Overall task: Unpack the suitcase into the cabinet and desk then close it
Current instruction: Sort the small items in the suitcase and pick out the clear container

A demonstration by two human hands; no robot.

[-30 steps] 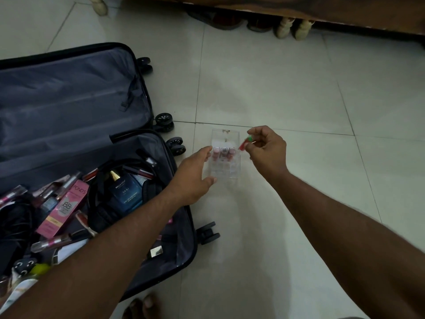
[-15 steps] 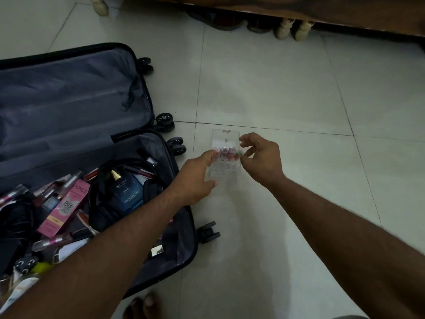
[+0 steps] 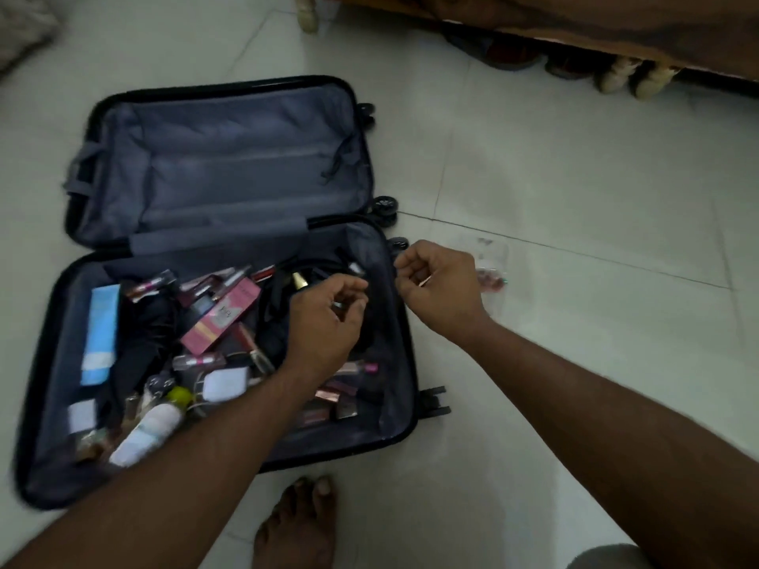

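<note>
Grey lining covers the open suitcase (image 3: 230, 178) lying flat on the tiled floor (image 3: 575, 190); its far half holds nothing, and its near half is crowded with cosmetics, among them a pale blue tube (image 3: 100, 334) at the left and a pink box (image 3: 224, 318) whose print is too blurred to read. Over the near half's right side hovers the left hand (image 3: 328, 322), fingers loosely curled, holding nothing visible. Just past the right rim, the right hand (image 3: 441, 289) curls likewise, possibly pinching something small; I cannot tell. Behind it, a clear organiser (image 3: 491, 273) rests on open floor.
</note>
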